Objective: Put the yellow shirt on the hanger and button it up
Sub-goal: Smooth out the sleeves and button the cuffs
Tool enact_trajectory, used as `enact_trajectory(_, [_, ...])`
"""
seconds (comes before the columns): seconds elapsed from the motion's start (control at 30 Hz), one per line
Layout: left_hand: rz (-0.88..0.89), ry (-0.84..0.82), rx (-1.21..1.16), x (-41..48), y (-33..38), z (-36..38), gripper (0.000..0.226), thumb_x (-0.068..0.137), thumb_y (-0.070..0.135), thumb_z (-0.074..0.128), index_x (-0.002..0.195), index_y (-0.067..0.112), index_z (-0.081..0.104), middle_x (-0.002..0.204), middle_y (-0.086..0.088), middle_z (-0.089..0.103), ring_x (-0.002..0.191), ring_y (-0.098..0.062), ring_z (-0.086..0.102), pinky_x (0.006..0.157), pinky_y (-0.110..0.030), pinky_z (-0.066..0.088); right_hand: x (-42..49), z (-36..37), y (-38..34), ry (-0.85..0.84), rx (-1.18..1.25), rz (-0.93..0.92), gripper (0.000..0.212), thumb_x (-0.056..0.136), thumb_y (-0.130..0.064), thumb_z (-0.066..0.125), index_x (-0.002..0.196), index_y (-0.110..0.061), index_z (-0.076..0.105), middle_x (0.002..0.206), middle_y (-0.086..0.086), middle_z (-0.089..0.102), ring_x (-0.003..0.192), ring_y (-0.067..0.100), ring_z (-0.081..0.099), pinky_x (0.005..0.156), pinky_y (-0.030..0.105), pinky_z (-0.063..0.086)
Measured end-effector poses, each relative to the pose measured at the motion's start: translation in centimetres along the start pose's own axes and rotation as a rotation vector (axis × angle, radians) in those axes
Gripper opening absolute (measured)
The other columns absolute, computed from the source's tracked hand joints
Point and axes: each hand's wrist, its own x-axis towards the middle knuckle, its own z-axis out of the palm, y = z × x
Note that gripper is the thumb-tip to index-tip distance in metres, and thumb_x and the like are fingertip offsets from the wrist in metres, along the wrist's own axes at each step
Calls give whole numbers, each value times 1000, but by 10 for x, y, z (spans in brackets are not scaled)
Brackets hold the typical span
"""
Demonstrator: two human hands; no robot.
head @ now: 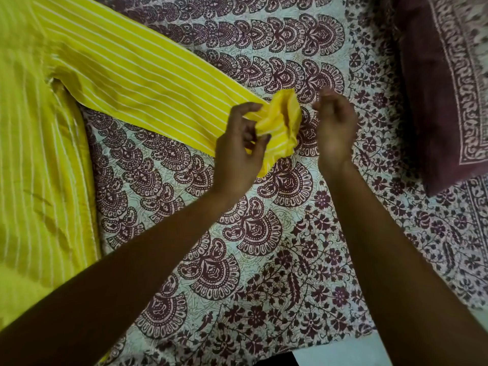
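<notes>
While the left hand [239,151] pinches it — yellow shirt [126,72] cuff just beside the loosely curled, empty right hand [334,128].

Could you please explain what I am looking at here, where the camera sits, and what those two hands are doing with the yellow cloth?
There is no machine: a person wears one camera on the head, looking down at their own bare arms. A yellow shirt with white stripes lies on a patterned bedsheet, one sleeve stretched toward the hands. The left hand pinches the crumpled cuff in its fingers. The right hand hovers beside the cuff, fingers curled; whether it touches is unclear. A maroon pillow sits at upper right. No hanger is visible.
</notes>
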Motion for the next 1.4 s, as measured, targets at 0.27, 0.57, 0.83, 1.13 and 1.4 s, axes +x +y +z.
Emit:
enact_trajectory(0.27, [-9, -606, -39, -35, -9, 24, 21, 90, 18, 53, 106, 8, 62, 98, -4, 71, 94, -9, 67, 82, -23, 53, -40, -48, 32, 34, 241, 436, 43, 75, -40, 74, 106, -14, 57, 99, 6, 66, 88, 20, 67, 80, 39, 53])
enact_trajectory(0.57, [262, -297, 781, 18, -54, -4, 54, 89, 43, 37, 128, 9, 52, 143, -16, 41, 135, -37, 33, 112, -47, 24, -42, -54, 48, 285, -681, -311, 55, 91, -26, 54, 139, -3, 38, 138, 19, 44, 130, 32, 40, 112, 40, 30])
enact_trajectory(0.83, [381, -420, 1177, 42, -69, 0, 81, 87, 67, 21, 148, 15, 13, 157, -11, 7, 143, -38, 2, 110, -60, -3, -45, -26, 75, -258, -1325, -307, 83, 82, -75, 16, 150, -29, 1, 158, 9, -11, 143, 40, -12, 110, 64, -7])
enact_trajectory(1.13, [335, -432, 1193, 62, -86, -4, 83, 81, 76, 20, 148, 27, 15, 158, -2, 9, 144, -34, 2, 110, -65, 2, -38, -27, 87, -246, -1319, -234, 89, 76, -81, 19, 149, -32, 2, 158, 8, -10, 142, 42, -12, 107, 69, -4])
enact_trajectory(1.4, [146, -231, 1210, 121, -102, -58, 69, 88, 64, 15, 147, 27, 16, 157, -2, 13, 145, -26, 9, 109, -62, 4, -38, -26, 90, -205, -1246, -288, 89, 76, -81, 25, 149, -30, 16, 158, 8, 1, 143, 41, -4, 107, 70, 1])
